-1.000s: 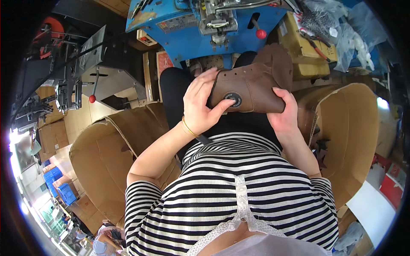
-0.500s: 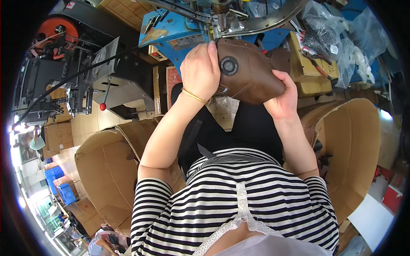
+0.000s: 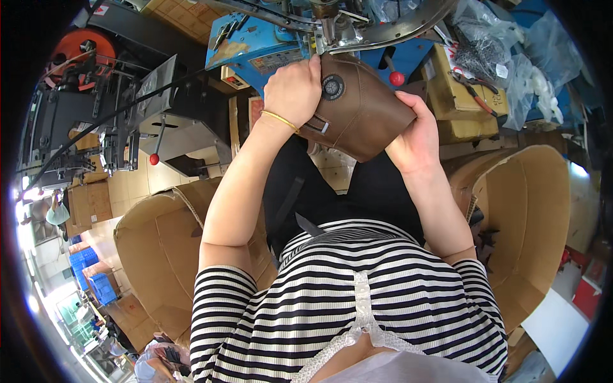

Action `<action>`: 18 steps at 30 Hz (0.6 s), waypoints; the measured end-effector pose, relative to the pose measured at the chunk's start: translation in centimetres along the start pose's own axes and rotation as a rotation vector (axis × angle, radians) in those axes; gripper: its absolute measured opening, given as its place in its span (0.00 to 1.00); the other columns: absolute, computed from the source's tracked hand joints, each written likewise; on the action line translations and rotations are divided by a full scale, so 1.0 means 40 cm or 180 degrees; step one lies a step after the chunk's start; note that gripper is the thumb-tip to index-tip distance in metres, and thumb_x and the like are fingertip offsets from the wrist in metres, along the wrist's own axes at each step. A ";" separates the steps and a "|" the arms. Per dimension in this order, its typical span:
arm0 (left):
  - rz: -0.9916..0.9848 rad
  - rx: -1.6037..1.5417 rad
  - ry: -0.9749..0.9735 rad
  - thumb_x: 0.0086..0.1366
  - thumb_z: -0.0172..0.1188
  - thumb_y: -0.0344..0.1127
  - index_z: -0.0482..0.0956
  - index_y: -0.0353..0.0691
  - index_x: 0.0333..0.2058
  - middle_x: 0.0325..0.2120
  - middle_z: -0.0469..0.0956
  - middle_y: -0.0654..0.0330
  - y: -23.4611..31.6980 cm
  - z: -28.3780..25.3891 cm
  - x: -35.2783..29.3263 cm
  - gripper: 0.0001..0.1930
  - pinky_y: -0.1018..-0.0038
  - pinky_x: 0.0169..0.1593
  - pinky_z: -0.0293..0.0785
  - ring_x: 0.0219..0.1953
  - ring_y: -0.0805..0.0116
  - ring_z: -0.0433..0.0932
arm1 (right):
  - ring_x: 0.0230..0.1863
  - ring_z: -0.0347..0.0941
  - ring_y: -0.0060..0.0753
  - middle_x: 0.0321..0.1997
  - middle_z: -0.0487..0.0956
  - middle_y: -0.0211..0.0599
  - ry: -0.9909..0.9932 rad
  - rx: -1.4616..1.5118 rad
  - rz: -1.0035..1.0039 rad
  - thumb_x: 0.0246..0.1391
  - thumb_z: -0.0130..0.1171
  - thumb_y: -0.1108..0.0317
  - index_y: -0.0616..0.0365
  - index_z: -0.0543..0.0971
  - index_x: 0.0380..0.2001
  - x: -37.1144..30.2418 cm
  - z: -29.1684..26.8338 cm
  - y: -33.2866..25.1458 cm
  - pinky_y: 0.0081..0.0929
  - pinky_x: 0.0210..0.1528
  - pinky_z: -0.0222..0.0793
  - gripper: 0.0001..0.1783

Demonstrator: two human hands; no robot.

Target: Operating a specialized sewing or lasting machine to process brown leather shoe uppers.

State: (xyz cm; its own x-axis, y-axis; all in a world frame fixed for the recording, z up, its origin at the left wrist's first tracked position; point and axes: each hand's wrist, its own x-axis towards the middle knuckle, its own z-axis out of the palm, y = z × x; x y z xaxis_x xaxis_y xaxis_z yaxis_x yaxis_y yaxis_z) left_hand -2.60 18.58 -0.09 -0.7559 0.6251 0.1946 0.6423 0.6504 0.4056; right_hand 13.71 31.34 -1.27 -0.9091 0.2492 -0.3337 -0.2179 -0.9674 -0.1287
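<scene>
A brown leather shoe upper with a round dark badge and stitched seams is held in both hands, its far edge under the head of a machine. My left hand, a gold bangle at its wrist, grips the upper's left edge close beneath the machine head; its fingertips are hidden. On the right side my right hand holds the rounded end, thumb on top and fingers underneath out of sight. Below the badge a small slotted loop shows on the upper.
Cardboard boxes stand to the left and right of my legs. Pliers and a bag of small metal parts lie on a yellowish carton at the right. A red-knobbed lever sticks out beside the upper.
The shoe upper has turned and shifted slightly left, uncovering the red knob and showing more of the slotted loop. Both hands moved with it, still holding on.
</scene>
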 end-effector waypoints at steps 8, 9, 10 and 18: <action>-0.0184 0.0005 -0.0106 0.71 0.38 0.48 0.80 0.35 0.27 0.28 0.79 0.42 0.007 -0.004 -0.005 0.26 0.52 0.44 0.73 0.35 0.41 0.78 | 0.45 0.73 0.35 0.41 0.77 0.38 0.0400 -0.0604 -0.0159 0.55 0.51 0.66 0.60 0.74 0.35 -0.008 0.020 0.005 0.33 0.52 0.68 0.09; -0.0169 -0.0011 -0.0090 0.71 0.38 0.48 0.80 0.35 0.27 0.28 0.79 0.42 0.005 -0.005 -0.003 0.26 0.52 0.43 0.73 0.35 0.41 0.78 | 0.45 0.73 0.35 0.40 0.77 0.37 0.0368 -0.0618 -0.0190 0.55 0.51 0.67 0.60 0.74 0.33 -0.009 0.025 0.009 0.33 0.51 0.68 0.08; -0.0157 -0.0030 -0.0076 0.71 0.38 0.48 0.80 0.35 0.27 0.28 0.79 0.42 0.006 -0.005 -0.005 0.26 0.51 0.43 0.73 0.35 0.41 0.78 | 0.45 0.73 0.35 0.40 0.77 0.37 0.0378 -0.0625 -0.0184 0.55 0.51 0.67 0.60 0.74 0.33 -0.009 0.022 0.007 0.33 0.51 0.68 0.08; -0.0327 -0.0333 0.0159 0.70 0.40 0.47 0.79 0.34 0.26 0.28 0.79 0.41 -0.012 -0.002 -0.010 0.25 0.52 0.43 0.72 0.35 0.40 0.77 | 0.46 0.74 0.37 0.43 0.78 0.40 0.0394 -0.0737 -0.0267 0.56 0.50 0.67 0.64 0.75 0.39 0.012 0.032 0.017 0.34 0.53 0.69 0.13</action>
State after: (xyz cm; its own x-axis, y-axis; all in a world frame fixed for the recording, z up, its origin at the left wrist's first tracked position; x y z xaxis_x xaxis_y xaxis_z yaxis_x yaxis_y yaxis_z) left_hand -2.60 18.00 -0.29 -0.8240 0.5337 0.1903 0.5465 0.6597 0.5159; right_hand 12.68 30.76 -0.33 -0.8379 0.3454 -0.4226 -0.1908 -0.9108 -0.3661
